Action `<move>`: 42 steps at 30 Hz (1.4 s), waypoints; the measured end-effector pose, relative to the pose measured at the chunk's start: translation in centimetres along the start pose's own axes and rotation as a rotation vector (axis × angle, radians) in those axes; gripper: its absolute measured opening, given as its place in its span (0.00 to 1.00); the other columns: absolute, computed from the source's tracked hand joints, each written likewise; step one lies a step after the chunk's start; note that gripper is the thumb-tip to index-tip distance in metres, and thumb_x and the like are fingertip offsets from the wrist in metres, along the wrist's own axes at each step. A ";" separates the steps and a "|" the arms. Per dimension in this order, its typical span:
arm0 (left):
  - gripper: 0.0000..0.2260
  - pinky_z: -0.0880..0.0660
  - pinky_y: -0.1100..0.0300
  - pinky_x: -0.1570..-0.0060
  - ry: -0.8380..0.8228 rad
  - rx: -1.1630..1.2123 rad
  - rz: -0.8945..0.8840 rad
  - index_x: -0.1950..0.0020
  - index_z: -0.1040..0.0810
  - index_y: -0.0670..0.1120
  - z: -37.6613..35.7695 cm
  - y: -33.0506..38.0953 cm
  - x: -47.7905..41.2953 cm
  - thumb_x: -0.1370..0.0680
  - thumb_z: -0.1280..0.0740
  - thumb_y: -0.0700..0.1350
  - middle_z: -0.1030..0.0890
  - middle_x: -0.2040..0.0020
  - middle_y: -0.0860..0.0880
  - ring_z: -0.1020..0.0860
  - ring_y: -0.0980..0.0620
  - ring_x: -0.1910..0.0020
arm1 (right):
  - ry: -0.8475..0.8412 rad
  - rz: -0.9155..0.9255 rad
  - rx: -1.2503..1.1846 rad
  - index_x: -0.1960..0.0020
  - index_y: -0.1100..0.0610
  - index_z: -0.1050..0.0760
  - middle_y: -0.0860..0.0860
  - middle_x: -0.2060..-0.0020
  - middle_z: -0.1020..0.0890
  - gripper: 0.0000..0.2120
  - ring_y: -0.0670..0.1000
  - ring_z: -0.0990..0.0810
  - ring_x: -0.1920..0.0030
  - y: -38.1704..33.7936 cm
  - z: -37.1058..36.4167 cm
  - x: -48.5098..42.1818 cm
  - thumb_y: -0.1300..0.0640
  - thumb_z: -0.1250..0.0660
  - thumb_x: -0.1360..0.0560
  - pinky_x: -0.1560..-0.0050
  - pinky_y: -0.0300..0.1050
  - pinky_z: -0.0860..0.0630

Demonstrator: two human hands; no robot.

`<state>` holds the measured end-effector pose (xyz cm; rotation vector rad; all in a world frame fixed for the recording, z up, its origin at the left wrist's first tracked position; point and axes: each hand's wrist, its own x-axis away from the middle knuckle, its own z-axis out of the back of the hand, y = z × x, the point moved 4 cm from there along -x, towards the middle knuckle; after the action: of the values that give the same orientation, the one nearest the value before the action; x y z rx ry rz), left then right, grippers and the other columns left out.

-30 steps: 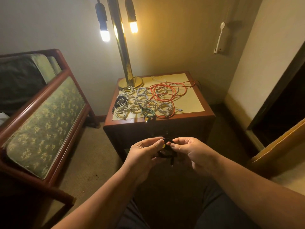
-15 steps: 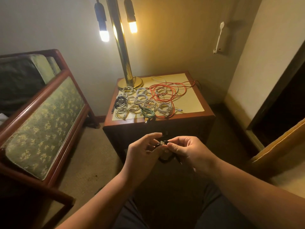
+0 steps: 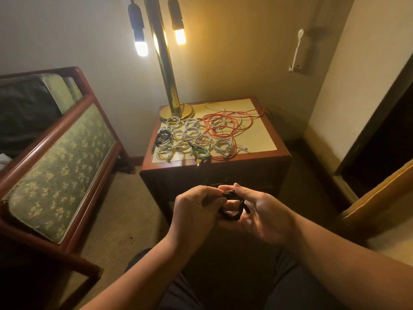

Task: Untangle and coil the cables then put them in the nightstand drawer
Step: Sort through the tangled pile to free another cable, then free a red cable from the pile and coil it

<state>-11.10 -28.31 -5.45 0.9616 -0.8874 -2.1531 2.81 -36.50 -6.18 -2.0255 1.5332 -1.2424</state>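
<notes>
Both hands meet just in front of the nightstand, pinched on a small black cable wound into a tight coil. The left hand grips the coil's top between thumb and fingers, and the right hand cups it from below with its thumb pressed on the upper loop. Compared with half a second ago, the right palm has turned more upward and the coil sits lower between the hands. The drawer front is in deep shadow at 12 o'clock from the hands; whether it is open cannot be told, and nothing shows inside it. On the nightstand top, white coils lie in rows, with a dark coil at their 9 o'clock, a green coil at 6 o'clock, and a loose orange cable sprawled at 2 o'clock. A brass lamp stands at the back left corner. A padded bench sits at 9 o'clock from the nightstand.
</notes>
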 end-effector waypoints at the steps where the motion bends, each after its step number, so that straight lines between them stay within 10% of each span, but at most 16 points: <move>1: 0.08 0.16 0.56 0.59 -0.008 -0.033 0.001 0.47 0.14 0.47 0.1 -0.1 0.0 0.26 0.23 0.41 0.16 0.52 0.53 0.16 0.57 0.55 | 0.020 0.006 0.035 0.32 0.57 0.24 0.66 0.37 0.20 0.18 0.65 0.19 0.37 0.0 0.2 -0.1 0.49 0.43 0.15 0.34 0.66 0.26; 9: 0.07 0.18 0.62 0.58 -0.070 0.106 0.237 0.54 0.14 0.52 0.8 0.1 -0.7 0.27 0.22 0.41 0.14 0.59 0.56 0.15 0.58 0.57 | -0.006 -0.021 0.133 0.38 0.56 0.23 0.60 0.52 0.19 0.16 0.52 0.22 0.58 -0.6 1.0 -0.3 0.49 0.45 0.15 0.60 0.45 0.23; 17: 0.02 0.21 0.62 0.64 -0.092 0.295 0.418 0.56 0.14 0.48 0.7 -0.2 -0.6 0.26 0.23 0.42 0.14 0.61 0.50 0.15 0.51 0.60 | -0.065 0.013 0.268 0.36 0.60 0.24 0.56 0.58 0.19 0.17 0.50 0.24 0.63 -1.4 1.4 -0.3 0.51 0.44 0.15 0.65 0.41 0.27; 23: 0.04 0.17 0.53 0.57 -0.099 0.432 0.540 0.49 0.20 0.41 -1.7 -0.3 -0.4 0.22 0.28 0.39 0.15 0.55 0.41 0.15 0.46 0.56 | 0.129 0.243 0.760 0.42 0.59 0.23 0.59 0.53 0.15 0.14 0.55 0.15 0.54 -2.0 2.1 -1.0 0.50 0.41 0.15 0.48 0.57 0.17; 33: 0.13 0.17 0.54 0.59 -0.007 0.577 0.694 0.45 0.22 0.41 -4.4 -1.9 -1.9 0.27 0.24 0.36 0.16 0.49 0.40 0.15 0.44 0.52 | 0.260 0.319 1.076 0.37 0.53 0.27 0.54 0.45 0.21 0.25 0.52 0.20 0.47 -3.7 4.9 -4.2 0.37 0.51 0.18 0.46 0.53 0.20; 38: 0.09 0.17 0.51 0.61 -0.057 0.575 0.697 0.48 0.20 0.38 -5.6 -2.9 -6.0 0.26 0.24 0.34 0.15 0.55 0.39 0.14 0.45 0.58 | 0.765 0.509 1.353 0.26 0.55 0.31 0.55 0.28 0.30 0.28 0.58 0.30 0.30 -10.0 14.3 -8.0 0.39 0.48 0.18 0.33 0.52 0.30; 42: 0.07 0.17 0.53 0.62 -0.116 0.468 0.662 0.50 0.19 0.41 -7.2 -3.5 -11.1 0.25 0.25 0.36 0.15 0.56 0.41 0.15 0.49 0.61 | 0.755 0.264 1.664 0.20 0.48 0.41 0.51 0.19 0.43 0.27 0.58 0.48 0.20 -12.6 19.6 -12.8 0.39 0.52 0.16 0.21 0.57 0.49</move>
<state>-0.16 -20.33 -7.56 0.6184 -1.5561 -1.4692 25.31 -25.06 -14.49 -0.2731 0.3487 -2.0995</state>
